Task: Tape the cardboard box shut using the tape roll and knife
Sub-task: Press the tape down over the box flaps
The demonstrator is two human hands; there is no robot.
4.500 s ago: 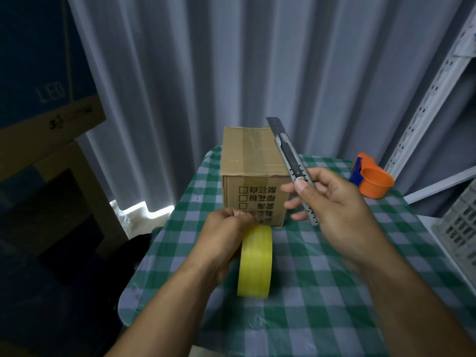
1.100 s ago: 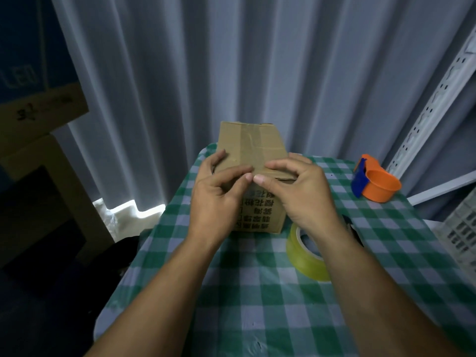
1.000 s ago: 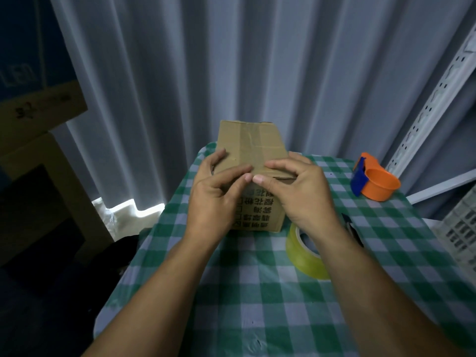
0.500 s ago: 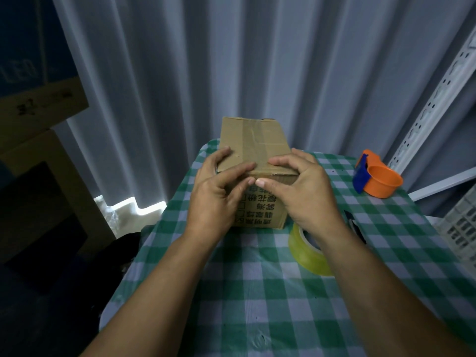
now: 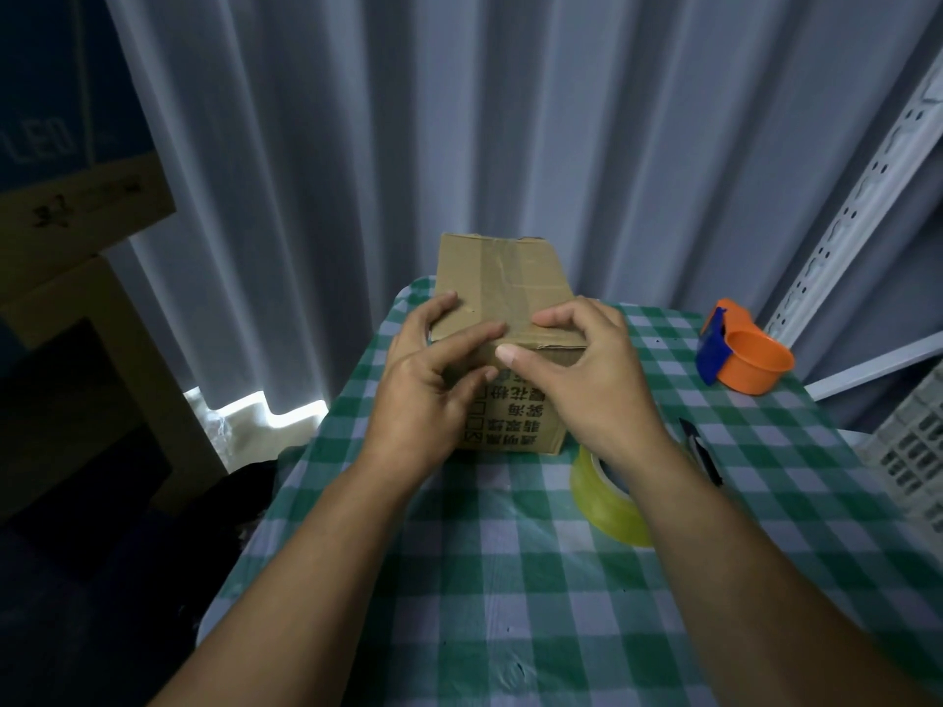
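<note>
A small cardboard box (image 5: 502,278) stands on the checked table, its top flaps closed with a strip of clear tape along the seam. My left hand (image 5: 433,385) lies on the box's near left corner, fingers spread over the top and front. My right hand (image 5: 587,375) presses on the near top edge, thumb on the front face. Neither hand holds anything. The yellow tape roll (image 5: 604,497) lies on the table under my right wrist, partly hidden. The knife (image 5: 701,451) lies right of the roll, dark and mostly hidden behind my forearm.
An orange and blue tape dispenser (image 5: 745,354) sits at the table's far right. The green checked tablecloth (image 5: 510,579) covers a narrow table. Grey curtains hang behind. A metal shelf upright (image 5: 857,196) and a white crate (image 5: 913,451) stand right; cardboard boxes (image 5: 76,211) left.
The knife and the tape roll have been put down on the table. Both hands moved onto the box's near top edge and over the last second slid slightly along it.
</note>
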